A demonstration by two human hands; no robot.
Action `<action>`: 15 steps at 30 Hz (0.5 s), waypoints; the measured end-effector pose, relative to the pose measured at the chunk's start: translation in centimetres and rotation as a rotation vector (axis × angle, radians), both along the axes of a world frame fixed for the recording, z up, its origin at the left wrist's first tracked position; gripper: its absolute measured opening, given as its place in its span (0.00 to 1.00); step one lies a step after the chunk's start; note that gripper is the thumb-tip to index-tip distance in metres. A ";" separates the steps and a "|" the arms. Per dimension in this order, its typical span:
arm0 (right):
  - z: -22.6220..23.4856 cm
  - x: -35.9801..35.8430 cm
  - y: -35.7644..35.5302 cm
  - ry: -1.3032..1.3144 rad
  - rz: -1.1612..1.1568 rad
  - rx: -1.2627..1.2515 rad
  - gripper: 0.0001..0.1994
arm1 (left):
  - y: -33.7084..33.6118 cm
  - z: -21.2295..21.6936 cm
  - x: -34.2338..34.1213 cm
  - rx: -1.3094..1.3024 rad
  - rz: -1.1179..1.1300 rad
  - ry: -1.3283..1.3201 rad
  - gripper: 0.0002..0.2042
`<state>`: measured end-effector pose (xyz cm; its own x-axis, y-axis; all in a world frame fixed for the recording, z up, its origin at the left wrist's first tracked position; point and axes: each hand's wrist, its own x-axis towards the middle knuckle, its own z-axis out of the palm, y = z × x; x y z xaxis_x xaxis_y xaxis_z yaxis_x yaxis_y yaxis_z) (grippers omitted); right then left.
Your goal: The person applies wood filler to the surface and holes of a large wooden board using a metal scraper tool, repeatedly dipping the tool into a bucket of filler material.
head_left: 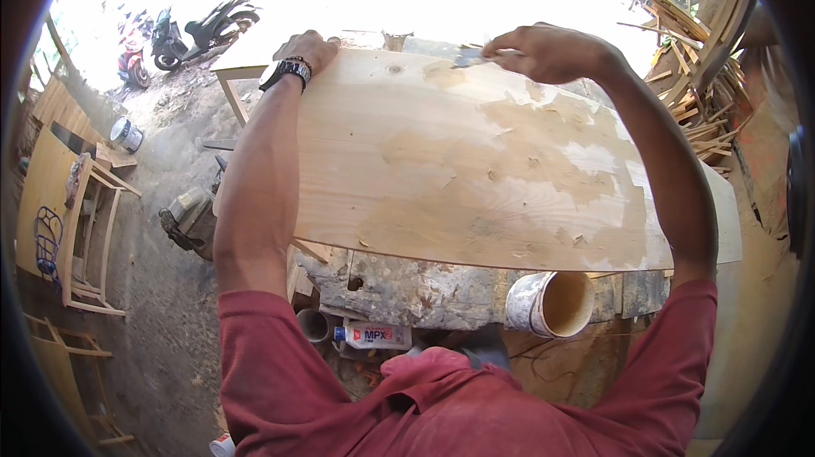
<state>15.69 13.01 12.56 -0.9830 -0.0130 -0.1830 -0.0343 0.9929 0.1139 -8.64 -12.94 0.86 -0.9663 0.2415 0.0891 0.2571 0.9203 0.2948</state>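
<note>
A wide pale wooden board point(399, 168) lies across a rough workbench in front of me, its right half smeared with patches of light filler. My right hand point(543, 51) is at the board's far edge, shut on a small metal putty knife point(469, 58) whose blade rests on the wood. My left hand point(307, 50), with a dark wristwatch on the wrist, grips the board's far left corner, fingers curled over the edge.
An open tin of filler point(552, 304) lies on its side under the board's near edge, next to a small white bottle point(373, 336). Wooden chair frames point(89, 228) stand at the left, scrap wood point(696, 50) is piled at the right, and motorbikes point(191, 37) are parked beyond.
</note>
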 end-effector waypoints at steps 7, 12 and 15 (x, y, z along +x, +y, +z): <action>-4.1 -1.2 -1.3 -0.028 0.032 -0.144 0.20 | -0.2 0.3 0.1 -0.040 0.004 -0.024 0.27; -2.0 5.9 2.5 0.025 -0.007 -0.074 0.19 | 1.9 -0.2 -1.2 -0.054 -0.050 -0.031 0.29; 0.0 12.0 1.3 0.185 -0.071 -0.237 0.17 | 0.3 -2.8 -4.4 -0.107 -0.070 0.014 0.32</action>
